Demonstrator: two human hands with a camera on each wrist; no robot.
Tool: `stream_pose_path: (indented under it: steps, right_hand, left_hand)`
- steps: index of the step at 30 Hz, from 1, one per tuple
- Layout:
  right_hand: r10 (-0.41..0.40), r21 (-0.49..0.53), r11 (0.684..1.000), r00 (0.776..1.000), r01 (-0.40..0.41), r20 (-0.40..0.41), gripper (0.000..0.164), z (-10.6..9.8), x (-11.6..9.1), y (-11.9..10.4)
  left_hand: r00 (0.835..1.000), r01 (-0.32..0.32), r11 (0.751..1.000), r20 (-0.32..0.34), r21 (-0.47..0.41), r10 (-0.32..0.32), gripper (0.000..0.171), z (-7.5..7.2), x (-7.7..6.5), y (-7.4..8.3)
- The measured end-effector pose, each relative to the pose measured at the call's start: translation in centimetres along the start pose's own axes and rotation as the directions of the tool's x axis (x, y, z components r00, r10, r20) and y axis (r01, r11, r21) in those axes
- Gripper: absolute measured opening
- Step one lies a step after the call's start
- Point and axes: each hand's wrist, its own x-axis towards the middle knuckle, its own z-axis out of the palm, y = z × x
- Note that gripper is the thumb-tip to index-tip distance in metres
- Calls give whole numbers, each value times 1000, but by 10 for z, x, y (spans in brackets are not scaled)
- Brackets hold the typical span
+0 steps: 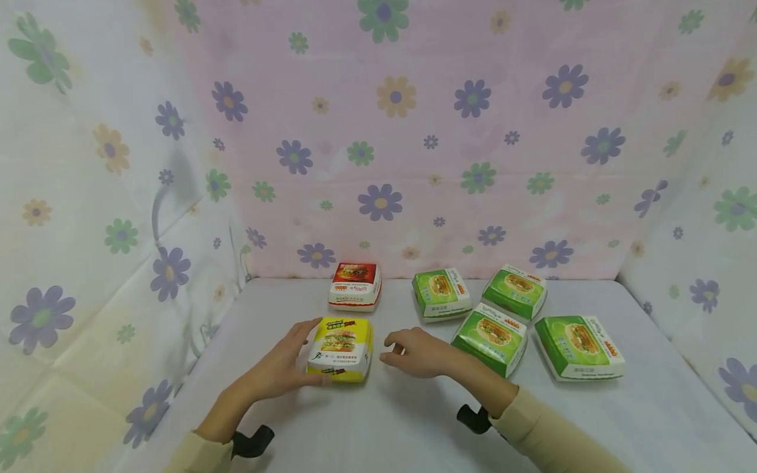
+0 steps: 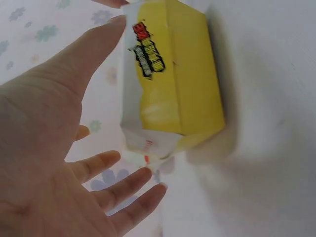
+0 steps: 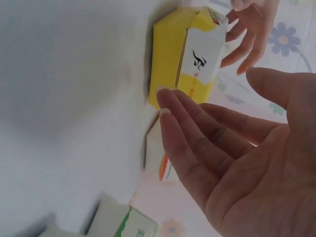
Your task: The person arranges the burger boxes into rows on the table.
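Observation:
A yellow and white burger box (image 1: 340,349) with a burger picture on its lid sits on the table between my two hands. My left hand (image 1: 282,364) is at its left side, thumb at the near corner and fingers spread toward the far corner. In the left wrist view the box (image 2: 173,74) lies beyond the thumb, and the other fingers are straight and apart. To the right of the box, my right hand (image 1: 416,351) hovers with loosely bent fingers and nothing in them. The right wrist view shows its fingertips pointing toward the yellow box (image 3: 170,59).
Behind the yellow box stands a red and white burger box (image 1: 355,286). Several green burger boxes, among them one (image 1: 440,294) at the back and one (image 1: 579,348) at far right, lie beyond my right hand. Flowered cloth (image 1: 378,164) walls enclose the white table (image 1: 355,433).

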Motion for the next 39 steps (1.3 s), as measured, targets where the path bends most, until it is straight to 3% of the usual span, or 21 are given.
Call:
stream_pose_path:
  steps: [6, 13, 19, 34, 39]
  right_hand:
    - [-30, -10, 1000, 999, 30, -18, 36, -14, -16, 6]
    - [-85, -12, 996, 996, 85, -32, 33, -30, -34, 15]
    - [-108, -34, 994, 993, 106, -51, 36, -46, -50, 27]
    - [-73, -100, 993, 987, 59, -144, 37, -83, -81, 51]
    - [-82, -93, 993, 982, 67, -168, 35, -94, -82, 64]
  left_hand:
    - [996, -70, 995, -45, 68, 73, 87, -5, 2, 14]
    - [993, -104, 991, -42, 84, 108, 73, -9, 5, 35]
    - [983, -183, 983, -15, 16, 183, 67, -5, 16, 52]
    - [994, -111, 985, -19, -133, 110, 75, 30, 50, 107]
    - [994, -97, 981, 24, -169, 102, 83, 44, 66, 119]
